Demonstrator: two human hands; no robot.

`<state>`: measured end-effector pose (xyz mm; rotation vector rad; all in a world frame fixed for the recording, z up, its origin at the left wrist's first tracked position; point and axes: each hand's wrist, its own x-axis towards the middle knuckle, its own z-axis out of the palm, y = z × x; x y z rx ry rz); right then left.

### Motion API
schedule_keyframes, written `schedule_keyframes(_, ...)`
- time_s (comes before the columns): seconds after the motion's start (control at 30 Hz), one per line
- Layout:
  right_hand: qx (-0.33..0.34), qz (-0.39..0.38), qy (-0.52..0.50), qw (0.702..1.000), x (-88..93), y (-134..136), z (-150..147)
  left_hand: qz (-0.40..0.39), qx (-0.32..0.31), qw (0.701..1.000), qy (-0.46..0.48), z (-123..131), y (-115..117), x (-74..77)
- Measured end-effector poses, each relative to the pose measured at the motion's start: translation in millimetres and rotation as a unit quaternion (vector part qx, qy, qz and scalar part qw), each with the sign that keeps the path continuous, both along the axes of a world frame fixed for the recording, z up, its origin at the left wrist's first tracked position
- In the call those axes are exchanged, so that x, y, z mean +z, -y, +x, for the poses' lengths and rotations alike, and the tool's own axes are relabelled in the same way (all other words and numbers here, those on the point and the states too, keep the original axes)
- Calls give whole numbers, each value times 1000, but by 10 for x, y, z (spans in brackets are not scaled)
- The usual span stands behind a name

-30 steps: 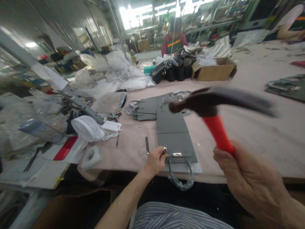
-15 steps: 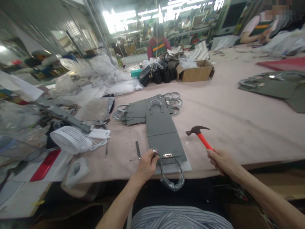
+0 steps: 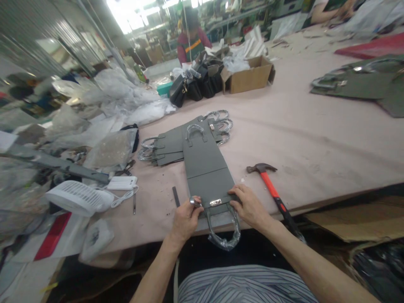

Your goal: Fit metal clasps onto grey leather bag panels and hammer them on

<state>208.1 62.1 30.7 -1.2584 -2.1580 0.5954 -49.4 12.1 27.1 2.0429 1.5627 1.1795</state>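
A long grey bag panel lies on the table in front of me, with a silver clasp near its close end. Its plastic-wrapped handle hangs toward me past the table edge. At the panel's left corner, my left hand is closed in a pinch on a small shiny metal piece. My right hand grips the panel's right edge between thumb and fingers. To the right of that hand, a claw hammer with a red and black handle rests on the table.
More grey bag panels lie crosswise under the far end. A dark bar, a white fan and a power bank are at left. Black bags and a cardboard box stand farther back, near a co-worker.
My right hand has let go of the hammer, now lying on the table, and has moved left onto the panel's edge. My left hand still pinches the metal piece. The view has shifted.
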Motion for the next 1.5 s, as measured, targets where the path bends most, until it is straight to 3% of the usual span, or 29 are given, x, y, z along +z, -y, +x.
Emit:
schedule_keyframes(0.1,-1,-38,-22,999,-53,-25,15,44,-12,999,18,-10,19,-45)
schedule_keyframes(0.27,-24,-56,-47,997,-62,-7,26,63,50,996,47,6,152,-128)
schedule_keyframes(0.33,-37,-58,-63,996,-76,13,34,84,21,995,45,20,226,-152)
schedule_keyframes(0.4,-47,-61,-74,994,-88,27,51,63,19,995,72,29,266,-159)
schedule_keyframes(0.43,-48,-63,-78,994,-90,31,61,30,48,992,111,27,266,-155)
schedule_keyframes(0.47,-48,-65,-80,994,-88,32,70,-6,98,980,171,17,251,-148)
schedule_keyframes(0.53,-47,-68,-82,993,-79,33,84,-70,208,923,316,-23,195,-122)
schedule_keyframes(0.6,-48,-66,-84,993,-75,36,93,-101,250,873,408,-67,136,-75)
schedule_keyframes(0.63,-49,-61,-87,993,-82,40,98,-107,242,868,419,-75,115,-41)
schedule_keyframes(0.8,-42,-1,-138,990,-220,91,165,-110,117,932,325,211,35,196)
schedule_keyframes(0.97,-28,18,-179,983,-358,128,241,-93,31,960,263,729,-184,271)
schedule_keyframes(1.1,-25,15,-189,982,-384,117,255,-95,8,972,213,891,-306,196)
schedule_keyframes(1.5,-24,19,-189,982,-348,107,256,-87,-4,988,130,947,-340,117)
